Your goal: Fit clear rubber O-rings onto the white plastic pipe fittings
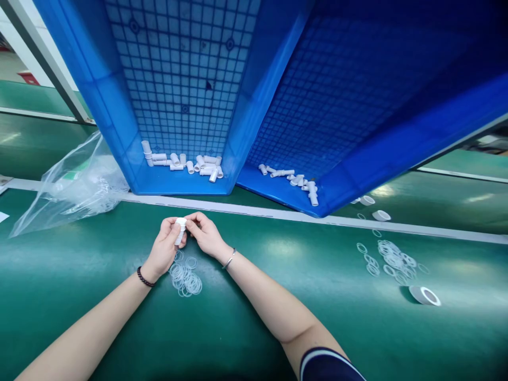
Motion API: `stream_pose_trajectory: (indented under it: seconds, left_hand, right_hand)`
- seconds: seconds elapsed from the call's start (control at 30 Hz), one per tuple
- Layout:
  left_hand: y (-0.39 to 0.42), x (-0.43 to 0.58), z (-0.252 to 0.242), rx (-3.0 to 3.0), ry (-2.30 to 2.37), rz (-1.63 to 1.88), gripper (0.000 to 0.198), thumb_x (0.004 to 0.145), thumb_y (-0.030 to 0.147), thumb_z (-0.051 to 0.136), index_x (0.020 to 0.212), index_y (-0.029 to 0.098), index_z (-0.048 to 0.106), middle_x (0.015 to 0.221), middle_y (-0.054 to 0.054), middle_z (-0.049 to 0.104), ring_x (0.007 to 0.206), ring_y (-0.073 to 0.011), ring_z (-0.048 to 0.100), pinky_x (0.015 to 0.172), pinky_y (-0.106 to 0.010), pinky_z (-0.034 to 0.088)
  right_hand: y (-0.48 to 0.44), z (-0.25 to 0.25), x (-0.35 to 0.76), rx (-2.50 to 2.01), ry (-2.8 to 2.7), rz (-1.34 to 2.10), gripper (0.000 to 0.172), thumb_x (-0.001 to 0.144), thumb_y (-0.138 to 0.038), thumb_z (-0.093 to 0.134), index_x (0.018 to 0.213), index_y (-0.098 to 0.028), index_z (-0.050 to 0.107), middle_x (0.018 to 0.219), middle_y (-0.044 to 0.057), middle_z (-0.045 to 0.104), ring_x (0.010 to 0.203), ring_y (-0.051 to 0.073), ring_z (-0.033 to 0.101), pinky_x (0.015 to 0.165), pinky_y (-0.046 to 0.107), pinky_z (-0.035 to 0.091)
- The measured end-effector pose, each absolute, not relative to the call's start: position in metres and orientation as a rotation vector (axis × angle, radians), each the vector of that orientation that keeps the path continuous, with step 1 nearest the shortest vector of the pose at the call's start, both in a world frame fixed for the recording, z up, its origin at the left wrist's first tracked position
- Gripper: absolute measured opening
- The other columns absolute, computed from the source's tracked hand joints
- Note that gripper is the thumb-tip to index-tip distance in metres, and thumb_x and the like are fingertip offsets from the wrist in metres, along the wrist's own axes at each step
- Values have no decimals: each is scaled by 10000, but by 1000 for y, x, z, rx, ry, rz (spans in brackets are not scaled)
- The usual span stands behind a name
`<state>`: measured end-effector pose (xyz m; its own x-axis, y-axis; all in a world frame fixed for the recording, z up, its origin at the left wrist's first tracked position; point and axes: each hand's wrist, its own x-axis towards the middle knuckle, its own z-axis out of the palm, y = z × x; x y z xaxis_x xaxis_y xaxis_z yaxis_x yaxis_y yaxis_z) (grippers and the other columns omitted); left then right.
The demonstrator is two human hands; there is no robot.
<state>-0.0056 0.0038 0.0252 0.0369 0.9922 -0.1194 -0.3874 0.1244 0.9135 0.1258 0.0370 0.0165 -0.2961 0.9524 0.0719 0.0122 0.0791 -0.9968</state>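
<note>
A white plastic pipe fitting (181,231) stands nearly upright between my hands, its wider end at the top. My left hand (162,251) is closed around its side, with the thumb across the front. From the right, my right hand (206,235) pinches the fitting's upper edge between thumb and fingers; whether a ring is also in that pinch cannot be made out. Just below the hands lies a loose pile of thin translucent rings (185,278) on the green work surface (238,338).
Two blue bins (180,188) (278,193) stand tilted beyond the white strip, with white fittings (206,166) gathered at their near ends. A clear plastic bag (79,182) lies at left. More rings (395,258) and a white collar (424,296) are on the right.
</note>
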Motion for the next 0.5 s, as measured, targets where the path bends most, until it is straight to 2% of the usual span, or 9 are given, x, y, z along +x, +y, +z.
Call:
stream_pose_trajectory:
  seconds: [0.1,0.23,0.37,0.5]
  left_hand:
    - [4,-3,29,753,940,1262,364,799,488,653,960,214,475,633,35,519,553,-111,476,492,-214,371]
    - [6,-5,30,724,902,1261,341,793,448,671,960,214,489,679,31,540,554,-100,484,470,-200,360]
    - [7,-6,28,715,884,1251,288,820,423,648,945,205,506,607,39,504,542,-106,484,466,-196,362]
    - [9,-6,28,634,828,1228,263,830,401,640,924,187,520,644,24,520,530,-99,480,444,-192,349]
  right_hand:
    - [38,16,128,-1054,-1568,1215,290,866,-492,568,920,-209,609,887,22,583,809,144,569,771,292,482]
    - [38,16,127,-1017,-1487,1343,269,888,-466,537,942,-207,583,826,13,594,771,142,569,706,276,486]
    - [38,16,127,-1001,-1447,1402,281,814,-440,643,942,-199,579,830,9,610,762,139,568,705,276,478]
    - [38,16,128,-962,-1387,1465,287,797,-430,656,944,-200,568,820,3,604,747,136,571,693,273,480]
